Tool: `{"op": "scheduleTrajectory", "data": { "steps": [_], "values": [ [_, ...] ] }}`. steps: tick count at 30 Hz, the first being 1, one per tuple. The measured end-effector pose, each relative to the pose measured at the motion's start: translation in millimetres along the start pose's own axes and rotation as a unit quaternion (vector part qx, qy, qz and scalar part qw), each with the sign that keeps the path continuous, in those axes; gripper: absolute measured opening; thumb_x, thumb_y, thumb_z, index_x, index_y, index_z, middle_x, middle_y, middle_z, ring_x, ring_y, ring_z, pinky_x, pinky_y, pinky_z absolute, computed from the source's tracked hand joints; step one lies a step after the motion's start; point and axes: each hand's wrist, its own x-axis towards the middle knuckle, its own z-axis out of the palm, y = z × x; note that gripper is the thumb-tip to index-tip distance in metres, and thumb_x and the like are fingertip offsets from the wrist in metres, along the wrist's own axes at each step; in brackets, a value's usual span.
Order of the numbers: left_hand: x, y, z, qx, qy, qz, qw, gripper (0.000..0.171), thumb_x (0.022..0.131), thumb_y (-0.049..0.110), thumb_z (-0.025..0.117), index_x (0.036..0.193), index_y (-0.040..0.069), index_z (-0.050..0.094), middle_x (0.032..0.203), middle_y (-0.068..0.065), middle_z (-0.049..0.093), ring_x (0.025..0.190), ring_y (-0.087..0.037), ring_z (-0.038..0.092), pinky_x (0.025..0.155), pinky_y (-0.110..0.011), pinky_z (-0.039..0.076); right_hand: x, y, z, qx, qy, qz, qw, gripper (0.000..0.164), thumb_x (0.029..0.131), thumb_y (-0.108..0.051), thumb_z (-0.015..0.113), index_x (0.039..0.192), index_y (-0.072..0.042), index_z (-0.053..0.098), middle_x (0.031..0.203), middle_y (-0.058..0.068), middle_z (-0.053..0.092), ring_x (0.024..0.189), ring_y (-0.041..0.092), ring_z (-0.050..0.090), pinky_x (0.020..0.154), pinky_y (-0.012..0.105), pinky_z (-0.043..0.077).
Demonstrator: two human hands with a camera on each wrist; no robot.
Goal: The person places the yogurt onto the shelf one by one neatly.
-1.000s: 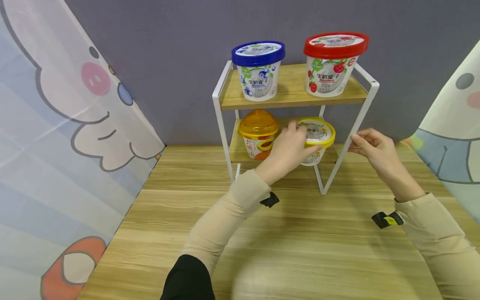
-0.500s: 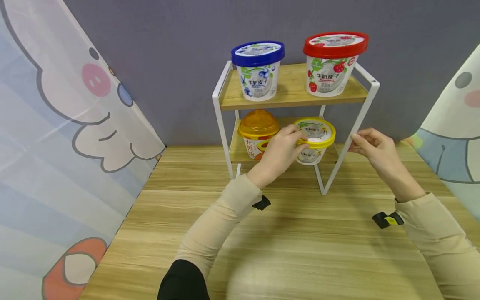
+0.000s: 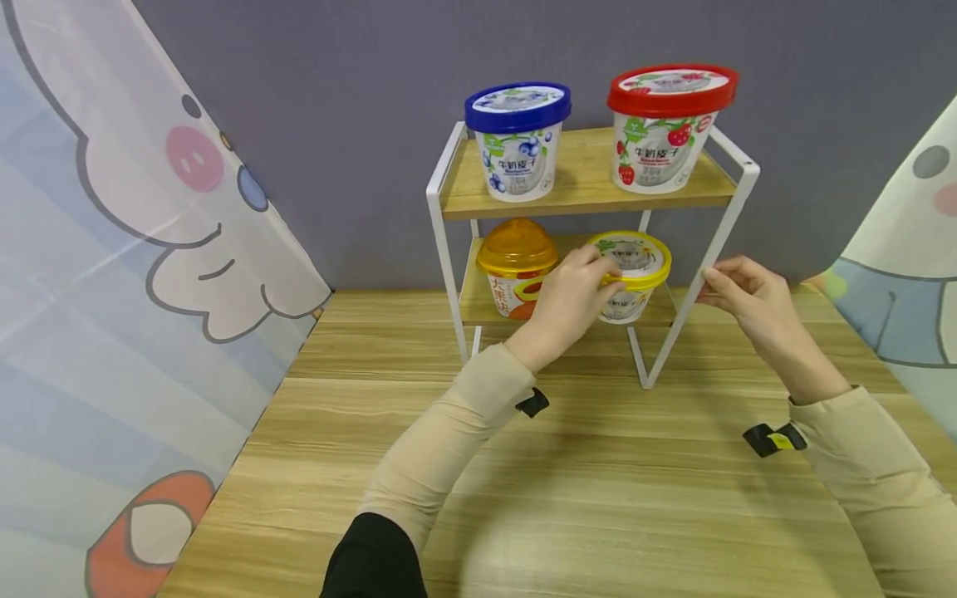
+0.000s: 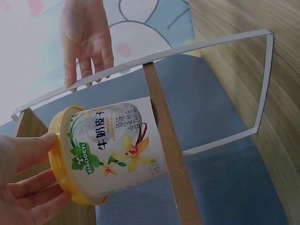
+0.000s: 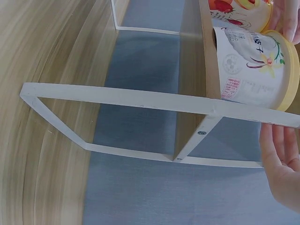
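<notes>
A white tub with a yellow lid [image 3: 637, 259] stands on the lower shelf, near its right end. My left hand [image 3: 562, 301] pinches its lid rim on the left side. In the left wrist view, the thumb and fingers lie on the rim of the tub [image 4: 119, 145], which has a vanilla flower print. My right hand [image 3: 757, 306] holds the white upright of the rack [image 3: 676, 325] between thumb and fingers. Left of the tub is a cup with an orange domed lid [image 3: 517, 242], partly hidden by my left hand.
On the top shelf [image 3: 579, 199] stand a blue-lidded tub [image 3: 519, 158] at left and a red-lidded tub [image 3: 658, 154] at right. The rack stands on a wood-grain table [image 3: 598, 490] before a grey backdrop [image 3: 344, 149]. Cartoon-print sheets [image 3: 112, 332] flank both sides.
My left hand has come from above the yellow-lidded tub onto its lid rim. The tub has moved slightly back on the shelf. My right hand stays on the rack's upright.
</notes>
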Motion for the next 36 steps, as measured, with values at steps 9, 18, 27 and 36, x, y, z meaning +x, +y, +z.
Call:
{"op": "scheduleTrajectory", "data": {
  "steps": [9, 18, 27, 36],
  "values": [
    [2.7, 0.6, 4.3, 0.016, 0.002, -0.009, 0.9998, 0.018, 0.083, 0.028, 0.062, 0.094, 0.015, 0.067, 0.087, 0.002, 0.055, 0.076, -0.007, 0.051, 0.057, -0.009, 0.044, -0.8, 1.1, -0.6, 0.006, -0.005, -0.004, 1.0, 0.008, 0.088, -0.002, 0.052, 0.088, -0.003, 0.06, 0.08, 0.001, 0.063, 0.071, 0.009, 0.062, 0.066, 0.015, 0.053],
    [2.8, 0.2, 6.6, 0.013, 0.019, -0.001, 0.9997, 0.016, 0.083, 0.028, 0.062, 0.092, 0.016, 0.066, 0.087, 0.002, 0.055, 0.077, -0.008, 0.052, 0.053, -0.009, 0.043, -1.1, 1.0, -0.8, 0.012, -0.002, -0.003, 1.0, 0.008, 0.087, -0.002, 0.052, 0.088, -0.004, 0.06, 0.08, 0.001, 0.063, 0.07, 0.009, 0.062, 0.067, 0.015, 0.053],
    [3.2, -0.5, 9.0, 0.02, 0.02, -0.006, 0.9996, 0.017, 0.083, 0.029, 0.062, 0.094, 0.016, 0.066, 0.09, 0.003, 0.056, 0.081, -0.008, 0.053, 0.056, -0.011, 0.045, 0.0, 1.3, -1.1, 0.009, -0.002, 0.001, 1.0, 0.009, 0.088, -0.002, 0.052, 0.089, -0.004, 0.06, 0.081, 0.001, 0.063, 0.071, 0.009, 0.062, 0.067, 0.015, 0.053],
    [-2.3, -7.8, 12.7, -0.006, 0.071, 0.049, 0.9963, 0.016, 0.085, 0.019, 0.061, 0.098, 0.01, 0.065, 0.095, -0.001, 0.056, 0.085, -0.012, 0.053, 0.071, -0.01, 0.046, 1.2, 0.4, -1.5, -0.014, 0.001, -0.008, 1.0, 0.008, 0.087, -0.002, 0.053, 0.089, -0.003, 0.06, 0.08, 0.0, 0.064, 0.071, 0.009, 0.062, 0.066, 0.015, 0.053]
  ]
}}
